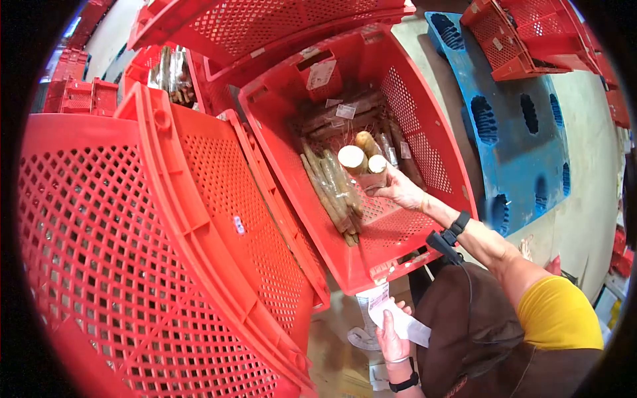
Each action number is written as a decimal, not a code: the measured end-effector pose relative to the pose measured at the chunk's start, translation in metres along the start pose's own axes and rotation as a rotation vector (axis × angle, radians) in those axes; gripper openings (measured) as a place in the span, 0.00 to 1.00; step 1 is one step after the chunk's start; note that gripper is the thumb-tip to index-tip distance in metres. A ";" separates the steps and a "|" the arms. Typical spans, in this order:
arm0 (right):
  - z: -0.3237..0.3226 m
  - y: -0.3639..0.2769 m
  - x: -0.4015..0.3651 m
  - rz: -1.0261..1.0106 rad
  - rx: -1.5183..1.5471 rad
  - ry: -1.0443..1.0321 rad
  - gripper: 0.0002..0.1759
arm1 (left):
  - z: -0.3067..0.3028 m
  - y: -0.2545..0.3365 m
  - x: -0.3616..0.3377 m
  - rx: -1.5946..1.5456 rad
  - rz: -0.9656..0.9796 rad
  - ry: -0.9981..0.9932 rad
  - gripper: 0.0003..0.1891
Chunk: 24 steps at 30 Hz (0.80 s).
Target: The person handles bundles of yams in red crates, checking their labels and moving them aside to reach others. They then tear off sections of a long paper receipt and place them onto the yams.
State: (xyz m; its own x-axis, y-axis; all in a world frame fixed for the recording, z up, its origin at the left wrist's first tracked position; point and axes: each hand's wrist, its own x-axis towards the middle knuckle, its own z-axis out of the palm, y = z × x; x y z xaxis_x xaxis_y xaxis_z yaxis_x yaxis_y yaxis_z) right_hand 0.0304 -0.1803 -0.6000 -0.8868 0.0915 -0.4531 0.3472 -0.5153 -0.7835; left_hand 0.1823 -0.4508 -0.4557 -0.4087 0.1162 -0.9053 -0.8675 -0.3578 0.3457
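My right hand [403,190] is closed round a bundle of thick root vegetables [353,158] with pale cut ends, held over the inside of a red crate [275,106]. Long thin brown roots in clear plastic [326,192] lie along the crate's left side, and more labelled packs [345,111] rest at its far end. Below the crate's near edge, my left hand [393,338] grips a white strip of paper labels [385,308] between thumb and fingers.
Stacked red crates [219,179] stand close on the left, and another crate edge [265,33] rises behind. A blue pallet [511,152] lies on the floor at the right, with red crates [524,40] at its far end.
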 end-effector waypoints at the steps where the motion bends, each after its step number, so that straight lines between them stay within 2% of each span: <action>1: 0.004 -0.005 -0.005 -0.074 -0.067 0.022 0.39 | 0.000 0.000 -0.002 0.001 0.006 0.010 0.21; 3: 0.011 -0.010 -0.017 -0.166 -0.078 0.058 0.37 | 0.001 0.000 -0.007 0.031 0.007 0.012 0.21; 8: 0.004 0.000 -0.029 -0.147 -0.052 0.018 0.39 | -0.004 -0.006 -0.012 0.056 0.004 0.014 0.20; 11: 0.006 -0.019 -0.040 -0.011 -0.142 0.001 0.43 | -0.005 -0.009 -0.013 0.074 0.002 0.030 0.22; 12: 0.004 -0.020 -0.040 0.114 -0.121 -0.018 0.38 | -0.004 -0.010 -0.013 0.061 0.007 0.033 0.22; 14: -0.003 -0.008 -0.028 0.400 0.378 -0.111 0.31 | -0.003 -0.012 -0.017 0.060 0.002 0.055 0.22; 15: -0.005 -0.010 -0.022 0.499 0.651 -0.149 0.24 | 0.000 -0.013 -0.017 0.056 0.012 0.044 0.22; 16: -0.004 -0.014 -0.022 0.545 0.858 -0.147 0.22 | 0.001 -0.014 -0.018 0.053 0.023 0.030 0.22; 19: -0.008 -0.001 -0.013 0.597 0.975 -0.112 0.25 | -0.004 -0.021 -0.018 0.028 0.018 0.002 0.21; 21: -0.005 0.009 -0.014 0.574 1.180 0.010 0.25 | -0.005 -0.021 -0.019 0.017 0.018 -0.012 0.20; 24: -0.002 0.015 -0.020 0.493 1.134 0.108 0.26 | -0.004 -0.020 -0.019 0.015 0.018 0.013 0.20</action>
State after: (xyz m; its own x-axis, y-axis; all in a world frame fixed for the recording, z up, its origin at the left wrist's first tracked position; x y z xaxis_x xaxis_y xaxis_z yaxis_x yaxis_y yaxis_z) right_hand 0.0540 -0.1887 -0.6037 -0.6880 -0.2789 -0.6700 0.1287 -0.9555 0.2656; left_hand 0.2088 -0.4493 -0.4465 -0.4211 0.0978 -0.9017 -0.8640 -0.3460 0.3659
